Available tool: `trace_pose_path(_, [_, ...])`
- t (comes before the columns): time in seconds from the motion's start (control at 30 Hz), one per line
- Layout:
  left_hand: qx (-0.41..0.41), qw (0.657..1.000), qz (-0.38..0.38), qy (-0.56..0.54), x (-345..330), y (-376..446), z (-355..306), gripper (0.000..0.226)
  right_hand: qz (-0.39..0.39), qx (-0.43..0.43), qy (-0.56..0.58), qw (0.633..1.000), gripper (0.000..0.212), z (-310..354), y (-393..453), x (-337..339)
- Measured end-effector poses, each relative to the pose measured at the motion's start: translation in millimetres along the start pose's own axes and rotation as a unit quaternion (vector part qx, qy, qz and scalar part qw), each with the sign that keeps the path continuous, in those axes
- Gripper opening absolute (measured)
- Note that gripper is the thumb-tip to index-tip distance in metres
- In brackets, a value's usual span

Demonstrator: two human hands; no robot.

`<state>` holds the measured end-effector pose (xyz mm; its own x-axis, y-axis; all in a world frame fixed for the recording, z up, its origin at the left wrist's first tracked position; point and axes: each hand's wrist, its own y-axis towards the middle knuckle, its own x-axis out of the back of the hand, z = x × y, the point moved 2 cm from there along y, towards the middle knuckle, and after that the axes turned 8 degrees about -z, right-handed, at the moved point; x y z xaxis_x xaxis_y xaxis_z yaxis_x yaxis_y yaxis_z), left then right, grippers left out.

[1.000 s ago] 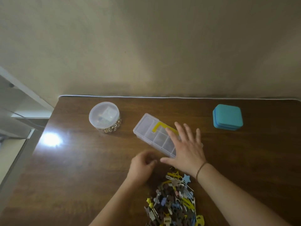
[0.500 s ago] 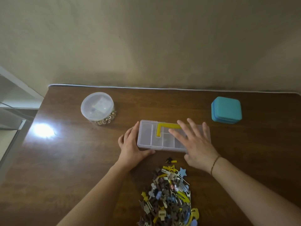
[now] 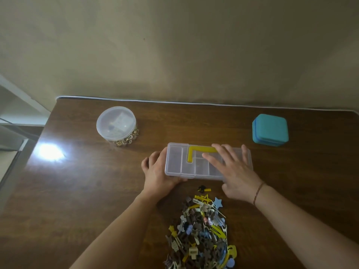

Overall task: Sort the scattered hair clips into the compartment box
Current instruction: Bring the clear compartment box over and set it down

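Clips (image 3: 202, 235) lie piled near the box (image 3: 194, 166), none inside. It was crooked and now sits straight. Left hand (image 3: 159, 171) holds its end; right hand (image 3: 233, 169) rests flat on its closed lid. Opening comes next, I think.

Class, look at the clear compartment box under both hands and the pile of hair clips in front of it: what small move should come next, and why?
Probably open the lid. The compartment box lies flat, apparently closed, the left hand gripping its left end and the right hand spread flat on top. The hair clips all lie in their pile on the table, and neither hand holds a clip.
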<state>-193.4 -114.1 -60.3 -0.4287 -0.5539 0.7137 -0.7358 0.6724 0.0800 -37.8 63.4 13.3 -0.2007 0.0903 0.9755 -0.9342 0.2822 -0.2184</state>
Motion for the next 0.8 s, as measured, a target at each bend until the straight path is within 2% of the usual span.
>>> trace_pose_path(0.27, [0.008, 1.000, 0.011, -0.003, 6, -2, -4, 0.101, 0.010, -0.003, -0.003, 1.000, 0.104, 2, -1, 4])
trace_pose_path(0.47, [0.010, 1.000, 0.022, -0.007, 9, -4, -7, 0.100, 0.035, 0.004, 0.065, 0.997, 0.098, -5, -3, 26])
trace_pose_path(0.57, [0.010, 1.000, 0.026, 0.004, 8, -6, -2, 0.101, 0.075, 0.016, 0.088, 0.993, 0.090, -15, -2, 43])
trace_pose_path(0.6, [0.015, 1.000, 0.026, 0.010, 9, -8, -1, 0.101, 0.067, 0.014, 0.093, 0.993, 0.084, -20, -1, 50])
trace_pose_path(0.67, [0.031, 0.999, 0.020, 0.008, 10, -14, -3, 0.100, -0.010, -0.014, 0.119, 0.993, 0.065, -31, 2, 61])
trace_pose_path(0.73, [0.033, 0.999, 0.010, 0.007, 10, -23, -5, 0.101, -0.152, -0.072, 0.121, 0.978, 0.051, -44, 7, 63])
trace_pose_path(0.8, [0.030, 0.999, -0.001, 0.017, 8, -29, -5, 0.101, -0.252, -0.158, 0.137, 0.945, 0.054, -53, 13, 50])
